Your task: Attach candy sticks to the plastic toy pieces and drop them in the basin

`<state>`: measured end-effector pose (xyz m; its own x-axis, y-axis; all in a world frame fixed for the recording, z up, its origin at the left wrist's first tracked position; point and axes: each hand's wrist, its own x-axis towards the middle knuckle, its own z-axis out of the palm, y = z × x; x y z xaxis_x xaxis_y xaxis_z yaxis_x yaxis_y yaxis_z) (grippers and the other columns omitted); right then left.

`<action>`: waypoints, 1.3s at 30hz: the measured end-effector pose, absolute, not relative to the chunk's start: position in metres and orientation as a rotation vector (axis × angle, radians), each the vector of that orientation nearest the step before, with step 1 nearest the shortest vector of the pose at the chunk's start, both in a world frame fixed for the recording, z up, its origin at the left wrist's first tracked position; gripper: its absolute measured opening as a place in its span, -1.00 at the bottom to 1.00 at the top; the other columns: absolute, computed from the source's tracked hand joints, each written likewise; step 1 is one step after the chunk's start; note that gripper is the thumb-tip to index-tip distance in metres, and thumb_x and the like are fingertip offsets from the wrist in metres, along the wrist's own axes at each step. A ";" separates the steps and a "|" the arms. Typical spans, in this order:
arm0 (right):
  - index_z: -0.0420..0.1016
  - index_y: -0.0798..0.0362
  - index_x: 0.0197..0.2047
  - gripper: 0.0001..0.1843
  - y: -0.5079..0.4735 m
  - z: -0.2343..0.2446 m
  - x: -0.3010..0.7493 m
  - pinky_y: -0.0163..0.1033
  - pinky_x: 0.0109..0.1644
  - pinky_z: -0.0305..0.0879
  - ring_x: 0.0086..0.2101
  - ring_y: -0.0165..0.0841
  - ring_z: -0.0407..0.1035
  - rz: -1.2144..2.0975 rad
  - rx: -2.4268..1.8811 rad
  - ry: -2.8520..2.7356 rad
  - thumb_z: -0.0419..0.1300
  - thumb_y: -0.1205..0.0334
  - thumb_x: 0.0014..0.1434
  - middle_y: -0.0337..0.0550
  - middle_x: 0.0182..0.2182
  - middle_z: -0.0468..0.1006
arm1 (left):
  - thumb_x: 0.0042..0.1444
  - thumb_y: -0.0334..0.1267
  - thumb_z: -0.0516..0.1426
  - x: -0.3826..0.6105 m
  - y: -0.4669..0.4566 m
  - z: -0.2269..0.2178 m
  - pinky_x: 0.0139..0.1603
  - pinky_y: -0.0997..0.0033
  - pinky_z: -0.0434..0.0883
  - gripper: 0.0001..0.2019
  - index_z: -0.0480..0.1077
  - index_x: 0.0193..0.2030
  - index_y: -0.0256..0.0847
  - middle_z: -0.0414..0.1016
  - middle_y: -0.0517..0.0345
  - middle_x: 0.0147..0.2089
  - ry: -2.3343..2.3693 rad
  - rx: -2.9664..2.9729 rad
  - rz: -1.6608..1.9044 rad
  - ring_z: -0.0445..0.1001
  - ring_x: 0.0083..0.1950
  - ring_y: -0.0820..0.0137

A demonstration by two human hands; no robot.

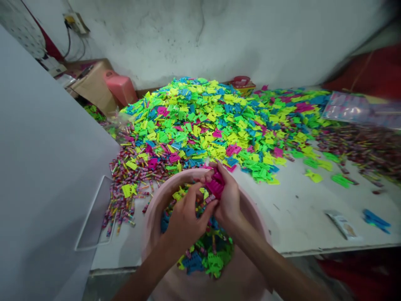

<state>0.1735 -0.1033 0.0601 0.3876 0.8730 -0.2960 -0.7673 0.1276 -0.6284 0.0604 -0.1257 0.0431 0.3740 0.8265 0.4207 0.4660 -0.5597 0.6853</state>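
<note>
Both hands meet over a pink tub (151,221). My right hand (230,198) is closed around a magenta plastic piece (215,184) with slots in it. The fingers of my left hand (186,215) pinch a small printed tube (210,199) against that piece. Part of the tube is hidden by the fingers. Below the hands, the tub holds blue, green and yellow plastic pieces, among them a green piece (215,263) and a blue piece (192,262), with printed tubes mixed in.
Behind the tub rises a large heap of coloured plastic pieces (200,121). Small printed tubes (120,205) lie at left, with more tubes (360,146) at right. A white panel (46,167) stands close on the left. A sachet (341,225) and blue clip-like object (376,219) lie near the table's edge.
</note>
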 end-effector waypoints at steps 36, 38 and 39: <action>0.26 0.01 -0.59 -0.62 -0.123 0.059 0.160 -0.36 -0.38 0.33 -0.58 -0.48 0.15 1.335 -0.684 -0.198 0.30 0.15 0.15 -0.40 -0.65 0.18 | 0.37 0.09 0.01 0.045 -0.105 0.034 -0.41 0.29 0.46 -0.64 0.28 -0.09 -0.21 0.58 -0.01 -0.26 1.154 2.733 0.581 0.62 -0.28 0.14; 0.24 0.00 -0.56 -0.65 -0.123 0.058 0.159 -0.39 -0.44 0.27 -0.61 -0.50 0.03 1.296 -0.667 -0.188 0.30 0.19 0.13 -0.44 -0.66 0.09 | 0.38 0.06 0.00 0.044 -0.104 0.030 -0.33 0.29 0.49 -0.68 0.28 -0.13 -0.18 0.58 0.01 -0.24 1.111 2.684 0.593 0.63 -0.24 0.16; 0.23 0.00 -0.55 -0.65 -0.123 0.058 0.158 -0.39 -0.49 0.22 -0.62 -0.49 0.00 1.284 -0.668 -0.182 0.31 0.20 0.13 -0.45 -0.66 0.06 | 0.39 0.04 0.00 0.044 -0.104 0.028 -0.29 0.29 0.50 -0.70 0.28 -0.13 -0.18 0.58 0.01 -0.22 1.099 2.668 0.608 0.63 -0.21 0.17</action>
